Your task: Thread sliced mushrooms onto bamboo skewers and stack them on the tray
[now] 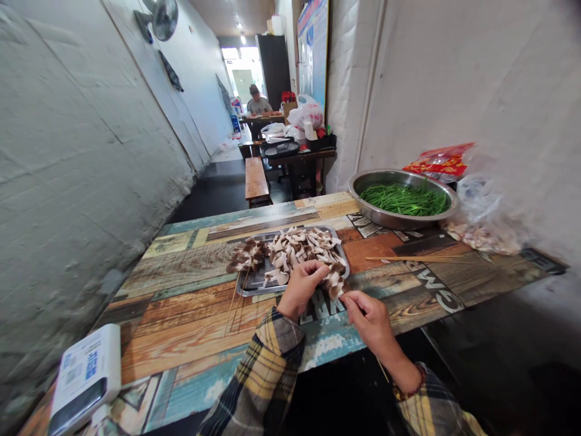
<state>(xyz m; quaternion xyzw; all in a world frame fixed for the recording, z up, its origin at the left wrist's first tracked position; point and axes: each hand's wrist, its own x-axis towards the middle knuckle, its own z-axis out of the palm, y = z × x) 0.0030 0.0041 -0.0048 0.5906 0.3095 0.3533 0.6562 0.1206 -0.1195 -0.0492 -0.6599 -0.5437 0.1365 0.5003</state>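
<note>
My left hand is closed on mushroom pieces threaded at the tip of a thin bamboo skewer. My right hand pinches the lower end of that skewer, just below the mushrooms. Both hands hover at the near right corner of a metal tray holding a heap of sliced mushrooms. Finished mushroom skewers lie on the tray's left side, sticks pointing toward me. Both sleeves are plaid.
A steel bowl of green stalks stands at the table's far right, with a plastic bag beside it. Loose bamboo skewers lie right of the tray. A white payment device sits near left. A person sits far down the corridor.
</note>
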